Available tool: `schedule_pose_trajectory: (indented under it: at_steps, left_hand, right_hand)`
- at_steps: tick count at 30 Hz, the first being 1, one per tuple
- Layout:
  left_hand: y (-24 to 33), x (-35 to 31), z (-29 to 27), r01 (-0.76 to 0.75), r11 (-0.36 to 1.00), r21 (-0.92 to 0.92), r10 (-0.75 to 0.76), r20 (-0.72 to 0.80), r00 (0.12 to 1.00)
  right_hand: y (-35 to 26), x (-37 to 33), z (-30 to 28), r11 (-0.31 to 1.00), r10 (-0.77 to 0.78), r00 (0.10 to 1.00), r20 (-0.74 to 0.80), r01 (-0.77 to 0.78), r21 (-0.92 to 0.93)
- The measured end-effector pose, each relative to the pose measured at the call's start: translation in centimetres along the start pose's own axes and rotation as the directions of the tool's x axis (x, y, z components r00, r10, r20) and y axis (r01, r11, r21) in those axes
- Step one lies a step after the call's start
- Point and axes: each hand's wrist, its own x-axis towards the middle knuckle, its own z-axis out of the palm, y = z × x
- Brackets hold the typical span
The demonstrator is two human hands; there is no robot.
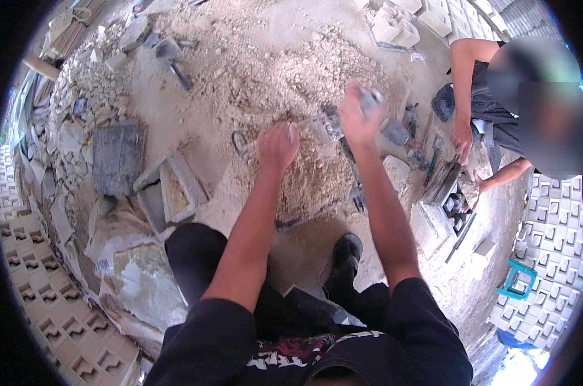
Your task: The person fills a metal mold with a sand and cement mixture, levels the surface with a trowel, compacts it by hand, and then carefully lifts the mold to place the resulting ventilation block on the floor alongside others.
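My left hand (278, 145) is closed above the pale, crumbly heap, and whatever its fingers hold is hidden. Close by on its left, a dark metal loop (240, 147) sticks out of the loose material. My right hand (361, 119), raised and a little blurred, is closed around a grey, round-ended object (371, 100); its exact kind is unclear. Between my two hands, a metal-and-grey block-like piece (327, 128) sits on the heap (317, 177), dusted with the same material.
At right a co-worker's hand (462, 138) reaches toward a dark mould-like metal piece (443, 182). A trowel-like tool (173, 61), a dark square board (118, 157) and a concrete trough (169, 193) lie to the left. Stacked blocks (549, 238) and a teal stool (518, 280) stand at right.
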Motion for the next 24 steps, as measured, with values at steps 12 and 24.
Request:
schedule_pose_trajectory:
  at_steps: [12, 24]
  left_hand:
    - [3.8, 2.0, -9.1, -0.233, 0.963, -0.134, 0.23, -0.036, 0.973]
    - [10.1, -0.5, -16.6, -0.444, 0.895, -0.033, 0.429, -0.202, 0.88]
  right_hand:
    - [-1.7, -3.0, -1.3, 0.999, 0.033, 0.999, -0.012, -0.033, 0.005]
    - [-1.0, -4.5, -4.6, 0.965, 0.153, 0.988, 0.007, -0.151, 0.213]
